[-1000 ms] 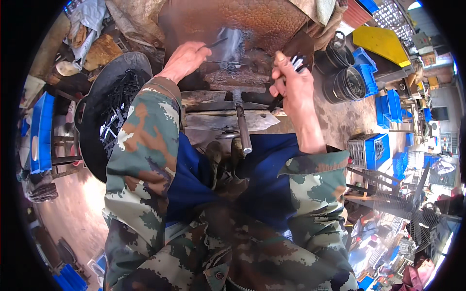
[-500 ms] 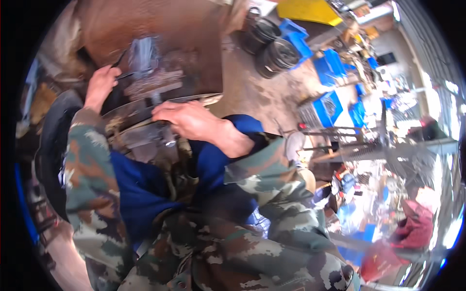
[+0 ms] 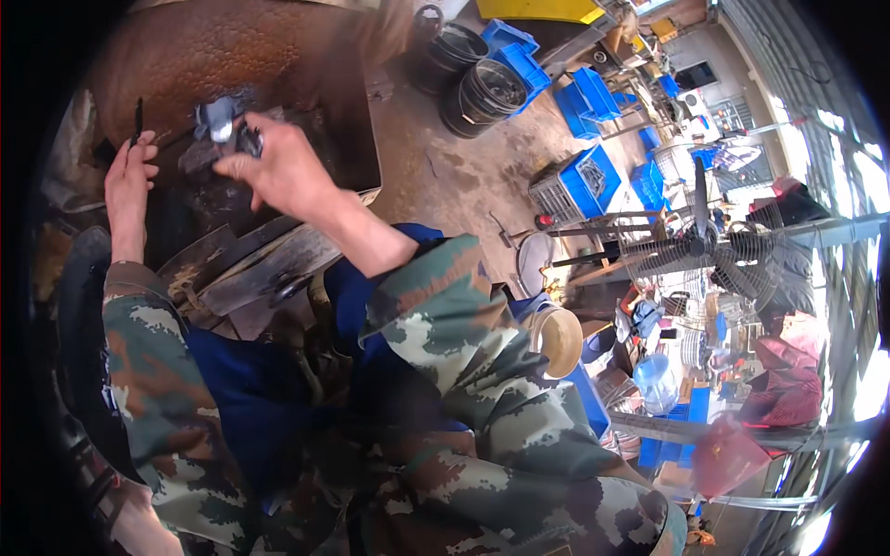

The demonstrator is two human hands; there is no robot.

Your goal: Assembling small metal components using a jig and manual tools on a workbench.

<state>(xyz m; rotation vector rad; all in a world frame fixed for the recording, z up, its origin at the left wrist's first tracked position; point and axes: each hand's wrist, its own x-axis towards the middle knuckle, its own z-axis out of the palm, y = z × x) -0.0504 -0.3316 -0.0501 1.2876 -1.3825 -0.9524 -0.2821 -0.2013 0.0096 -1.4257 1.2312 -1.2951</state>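
Over the left side of a rust-brown metal housing (image 3: 269,46), my left hand (image 3: 128,190) is closed round a slim black tool (image 3: 140,116) that points up and away from me. Its kind does not show clearly. My right hand (image 3: 292,171) reaches into the housing with thumb and fingers pinched on a small dark metal piece (image 3: 247,141), smeared by motion. Just beside that piece stands a grey, shiny metal block (image 3: 215,119). Below my hands runs the worn front edge (image 3: 264,264) of the housing.
Two black buckets (image 3: 491,93) stand on the stained floor beyond the housing. Blue crates (image 3: 593,176) are further right. A large fan (image 3: 700,246) and a beige bucket (image 3: 556,341) are on my right. A dark rounded seat-like shape (image 3: 79,315) lies at my left.
My right hand has lifted off the front edge and moved forward into the housing, now pinching a dark piece. My left hand's tool has swung from pointing at the block to pointing upward.
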